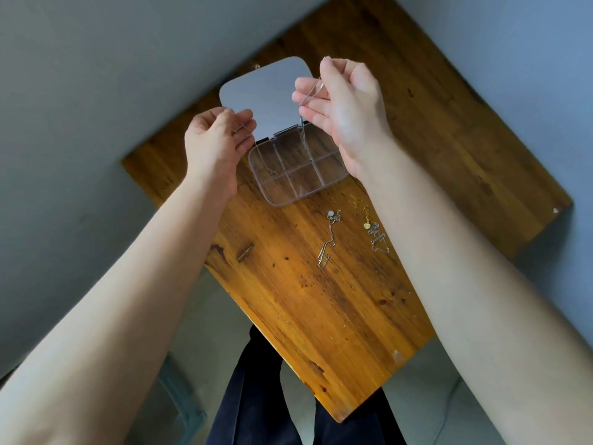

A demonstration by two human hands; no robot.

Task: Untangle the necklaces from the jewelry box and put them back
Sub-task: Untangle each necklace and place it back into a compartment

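A clear plastic jewelry box (pixel 333 179) with several compartments lies open on the wooden table, its grey lid (pixel 266 94) tipped back. Both my hands are raised above it. My right hand (pixel 345 104) pinches a thin silver chain (pixel 302 123) that hangs down into a back compartment. My left hand (pixel 218 141) pinches another fine stretch of chain at its fingertips; whether it is the same necklace I cannot tell. A small pendant (pixel 272 171) rests in a left compartment. On the table lie a silver necklace with a round pendant (pixel 329 239) and a gold and silver tangle (pixel 372 228).
The wooden table (pixel 321 316) is narrow, with its near corner pointing at my dark trousers (pixel 256 396). Grey wall surrounds the table on the left and far right. Pale floor shows below the table edge.
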